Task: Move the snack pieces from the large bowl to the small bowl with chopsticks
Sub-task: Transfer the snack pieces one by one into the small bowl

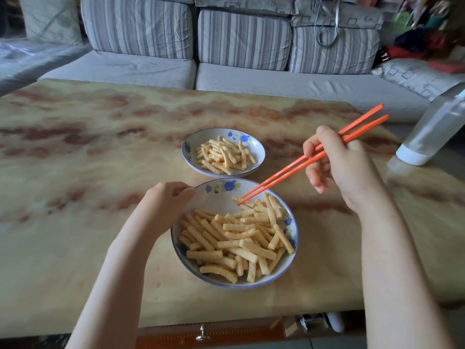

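Observation:
The large white bowl with blue flowers sits near the table's front edge, holding several ridged yellow snack sticks. Behind it stands the small bowl, also with several sticks. My right hand grips a pair of orange chopsticks; their tips reach down into the far side of the large bowl and touch a snack stick. My left hand holds the large bowl's left rim, fingers curled over its edge.
The bowls stand on a marbled tan table. A clear plastic bottle with a white cap leans at the right edge. A grey striped sofa runs behind the table. A drawer knob shows below the front edge.

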